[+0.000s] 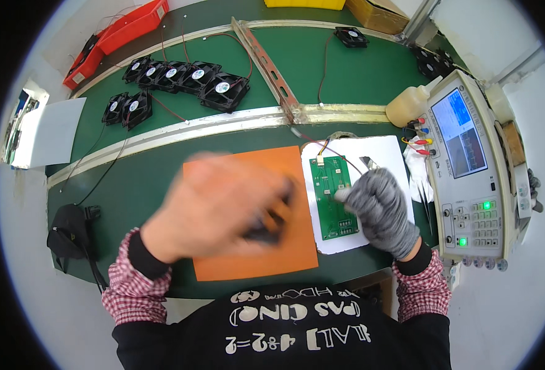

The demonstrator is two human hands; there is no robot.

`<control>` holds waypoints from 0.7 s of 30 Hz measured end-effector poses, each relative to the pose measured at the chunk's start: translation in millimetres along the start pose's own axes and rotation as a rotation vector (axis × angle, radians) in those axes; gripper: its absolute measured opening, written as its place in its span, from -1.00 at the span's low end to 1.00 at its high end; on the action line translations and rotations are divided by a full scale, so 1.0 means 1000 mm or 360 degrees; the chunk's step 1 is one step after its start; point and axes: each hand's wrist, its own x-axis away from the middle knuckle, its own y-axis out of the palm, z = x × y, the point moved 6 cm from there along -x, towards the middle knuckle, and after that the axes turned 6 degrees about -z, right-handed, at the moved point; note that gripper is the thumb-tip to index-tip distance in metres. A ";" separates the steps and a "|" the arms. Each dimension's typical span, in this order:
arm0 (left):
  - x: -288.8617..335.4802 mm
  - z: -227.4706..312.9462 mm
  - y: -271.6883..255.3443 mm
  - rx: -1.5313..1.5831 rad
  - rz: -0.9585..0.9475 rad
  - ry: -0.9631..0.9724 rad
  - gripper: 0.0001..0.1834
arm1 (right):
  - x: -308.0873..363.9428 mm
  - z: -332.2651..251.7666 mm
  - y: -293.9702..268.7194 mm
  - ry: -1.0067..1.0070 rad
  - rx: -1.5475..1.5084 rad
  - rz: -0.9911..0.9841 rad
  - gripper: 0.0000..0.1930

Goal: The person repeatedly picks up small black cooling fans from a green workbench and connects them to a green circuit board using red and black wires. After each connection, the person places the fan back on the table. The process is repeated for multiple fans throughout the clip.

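Left hand (217,206), bare and blurred, is curled over a small dark object (266,225), probably a fan, above the orange mat (254,262). Gloved right hand (380,209) is closed, pressing on the green circuit board (333,197), pinning it flat to the white pad (383,151). Beyond, black fans (186,77) wait in a row.

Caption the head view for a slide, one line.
Gloved right hand presses a green circuit board on a white pad; blurred bare left hand grips a dark object over an orange mat.
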 end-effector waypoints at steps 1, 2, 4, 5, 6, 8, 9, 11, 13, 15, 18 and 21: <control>0.004 -0.021 -0.014 -0.0190 0.0138 -0.0210 -0.16 | 0.000 0.009 -0.005 0.0112 0.0143 -0.0051 -0.66; 0.010 -0.037 -0.028 -0.0488 0.0299 -0.0415 -0.16 | -0.002 0.018 -0.007 0.0228 0.0396 -0.0081 -0.69; 0.032 -0.058 -0.047 -0.0614 0.0764 -0.0830 -0.13 | 0.001 0.039 -0.009 0.0427 0.0508 -0.0094 -0.76; 0.037 -0.060 -0.046 -0.0565 0.0784 -0.0895 -0.09 | 0.007 0.050 -0.005 0.0497 0.0363 -0.0068 -0.80; 0.034 -0.052 -0.039 -0.0517 0.0766 -0.0828 -0.08 | 0.012 0.053 -0.001 0.0605 0.0072 0.0047 -0.86; 0.031 -0.039 -0.012 -0.0244 0.0646 -0.0645 -0.05 | 0.016 0.059 0.013 0.0830 -0.0626 0.0127 -0.84; 0.025 -0.026 0.003 -0.0041 0.0379 -0.0601 -0.07 | 0.018 0.063 0.023 0.0937 -0.0937 0.0103 -0.85; 0.018 -0.007 0.037 0.0150 0.0155 -0.0414 0.03 | 0.018 0.063 0.031 0.0927 -0.0853 0.0078 -0.86; 0.014 -0.003 0.061 0.0390 -0.0045 -0.0432 0.05 | 0.017 0.060 0.035 0.0875 -0.0779 0.0071 -0.88; 0.011 -0.007 0.070 0.0573 -0.0140 -0.0505 0.05 | 0.017 0.058 0.036 0.0783 -0.0713 0.0086 -0.88; 0.015 -0.008 0.072 0.0607 -0.0193 -0.0571 0.08 | 0.017 0.059 0.035 0.0841 -0.0642 0.0039 -0.85; 0.018 -0.006 0.073 0.0510 -0.0127 -0.0511 0.09 | 0.016 0.058 0.035 0.0852 -0.0658 -0.0037 -0.83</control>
